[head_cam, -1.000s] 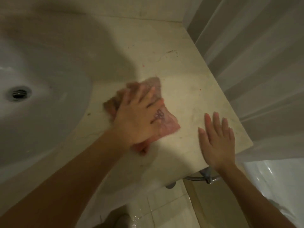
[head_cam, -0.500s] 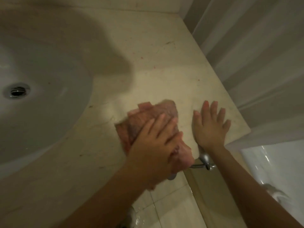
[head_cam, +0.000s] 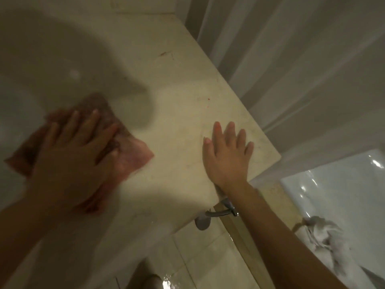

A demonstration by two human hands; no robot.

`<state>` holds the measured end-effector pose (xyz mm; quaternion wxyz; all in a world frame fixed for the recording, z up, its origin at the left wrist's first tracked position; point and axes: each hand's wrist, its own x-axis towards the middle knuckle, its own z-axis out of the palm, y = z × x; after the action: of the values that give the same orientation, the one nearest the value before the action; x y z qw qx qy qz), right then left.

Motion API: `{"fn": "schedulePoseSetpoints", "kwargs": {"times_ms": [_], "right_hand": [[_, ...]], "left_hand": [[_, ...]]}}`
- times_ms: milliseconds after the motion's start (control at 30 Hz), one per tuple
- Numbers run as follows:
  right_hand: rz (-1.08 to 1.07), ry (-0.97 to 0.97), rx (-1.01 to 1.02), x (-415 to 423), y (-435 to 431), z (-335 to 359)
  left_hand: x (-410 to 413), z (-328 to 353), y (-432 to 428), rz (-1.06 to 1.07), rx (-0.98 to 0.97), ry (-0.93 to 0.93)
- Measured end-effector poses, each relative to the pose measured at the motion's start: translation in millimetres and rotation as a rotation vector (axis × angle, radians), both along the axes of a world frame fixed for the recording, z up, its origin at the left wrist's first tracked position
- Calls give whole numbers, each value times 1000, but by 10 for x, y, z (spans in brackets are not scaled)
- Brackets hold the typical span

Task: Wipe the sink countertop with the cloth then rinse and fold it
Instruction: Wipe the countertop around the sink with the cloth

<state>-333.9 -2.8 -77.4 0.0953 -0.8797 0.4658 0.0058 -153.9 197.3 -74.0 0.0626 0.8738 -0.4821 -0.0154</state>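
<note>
Pinkish-brown and rumpled, the cloth lies at the far left, flattened across the place where the basin's curve meets the stone. We have our left hand laid on it palm down, fingers spread wide, which we judge spreads the pressure so the whole rag drags rather than bunching; one corner pokes out to the right of the thumb. Its nap looks soft and somewhat damp, though the blur hides detail. Next comes the sink, smooth, pale and rounded, half in shadow. Beyond it the countertop is flat cream stone, matte, flecked with small reddish marks not yet wiped. Our right hand rests on it near the front corner, open and flat, holding nothing, probably bracing us as we lean. At the right edge hangs a pleated translucent curtain, well apart from the cloth.
</note>
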Motion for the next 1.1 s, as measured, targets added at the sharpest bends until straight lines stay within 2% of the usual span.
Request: {"fn": "schedulePoseSetpoints", "kwargs": {"times_ms": [133,233,333,400,500,633,733,833,967,1100], "right_hand": [[-19,-44,27,4,4,-33],[-97,-132,24,14,1,-35],[-91,-145,9,22,0,-58],[-69,-128,-8,35,-8,-91],[-94,-132,-100,64,-26,-147],[-129,-182,-165,141,-39,-155],[-146,-161,-175,120,-38,-185],[-62,-71,-121,17,-97,-249],[-26,37,-20,-41,-164,-217],[-95,-34,-78,60,-51,-154]], "left_hand": [[-65,-19,-159,42,-101,-30],[-118,-10,-510,-72,-169,-68],[-188,-3,-1043,-269,-242,2],[-268,-34,-1421,-399,-227,20],[-342,18,-1859,-451,-197,48],[-356,134,-2211,-503,-33,34],[-276,166,-2311,-368,-62,105],[5,123,-2190,-138,-97,144],[563,105,-1625,157,-70,112],[899,67,-979,322,-110,70]]}}
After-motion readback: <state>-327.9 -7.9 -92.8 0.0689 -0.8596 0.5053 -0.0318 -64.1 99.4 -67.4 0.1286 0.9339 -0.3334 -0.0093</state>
